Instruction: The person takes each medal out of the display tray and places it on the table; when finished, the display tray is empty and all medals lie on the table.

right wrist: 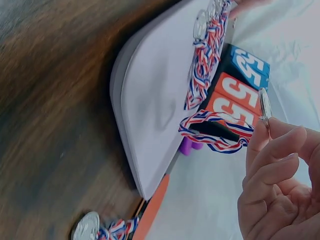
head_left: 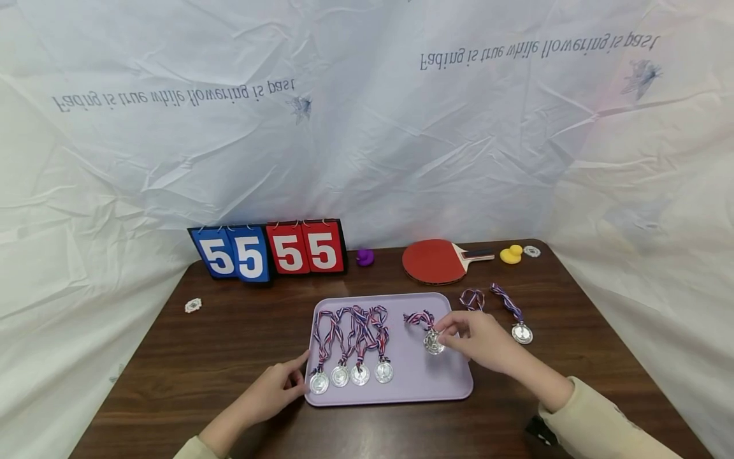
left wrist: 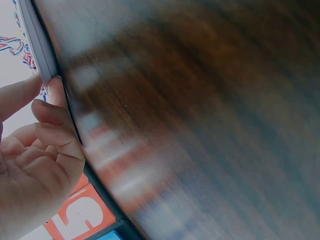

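Observation:
A lilac tray (head_left: pixel 413 386) lies on the table, with several silver medals (head_left: pixel 360 375) in a row on its left half, their striped ribbons laid toward the back. My left hand (head_left: pixel 276 390) is at the tray's left edge; in the left wrist view its thumb and a finger (left wrist: pixel 57 92) pinch the rim. Over the right half of the tray, my right hand (head_left: pixel 476 338) holds another silver medal (head_left: pixel 434 342) by its edge between thumb and finger. Its bunched ribbon (right wrist: pixel 220 147) hangs out beyond the disc in the right wrist view.
Right of the tray lie a ribboned medal (head_left: pixel 522 333) and a looped ribbon (head_left: pixel 473 298), partly behind my right hand. Along the back stand a scoreboard (head_left: pixel 269 252), a purple duck (head_left: pixel 364 257), a red paddle (head_left: pixel 434 261) and a yellow duck (head_left: pixel 511 254). Chips (head_left: pixel 193 305) lie at both sides.

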{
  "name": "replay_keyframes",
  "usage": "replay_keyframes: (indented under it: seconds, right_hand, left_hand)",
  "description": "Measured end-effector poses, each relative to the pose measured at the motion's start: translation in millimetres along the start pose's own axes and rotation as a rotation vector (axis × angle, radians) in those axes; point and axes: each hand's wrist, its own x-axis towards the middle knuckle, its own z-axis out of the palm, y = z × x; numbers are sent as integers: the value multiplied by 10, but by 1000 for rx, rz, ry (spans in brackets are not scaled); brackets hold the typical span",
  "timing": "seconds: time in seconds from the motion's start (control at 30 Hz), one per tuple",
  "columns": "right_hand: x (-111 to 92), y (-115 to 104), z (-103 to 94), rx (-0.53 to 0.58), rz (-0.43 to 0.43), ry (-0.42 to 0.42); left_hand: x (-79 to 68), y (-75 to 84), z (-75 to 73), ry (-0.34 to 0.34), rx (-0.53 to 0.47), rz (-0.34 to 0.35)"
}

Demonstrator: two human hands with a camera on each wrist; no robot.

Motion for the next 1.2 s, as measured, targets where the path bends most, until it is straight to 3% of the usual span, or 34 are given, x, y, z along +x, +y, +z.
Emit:
replay_keyframes:
  seconds: [0.4, 0.93, 1.2]
  right_hand:
    - [-120, 41, -313, -25, 66, 73]
    - [-329, 253, -872, -182, 43, 245]
    - [-378, 545, -1107, -101, 58, 269]
  left_hand:
    - [-8, -1, -2, 1, 1, -8]
    - [4, 14, -10, 9, -13, -1]
    - [9, 34, -12, 9, -17, 5]
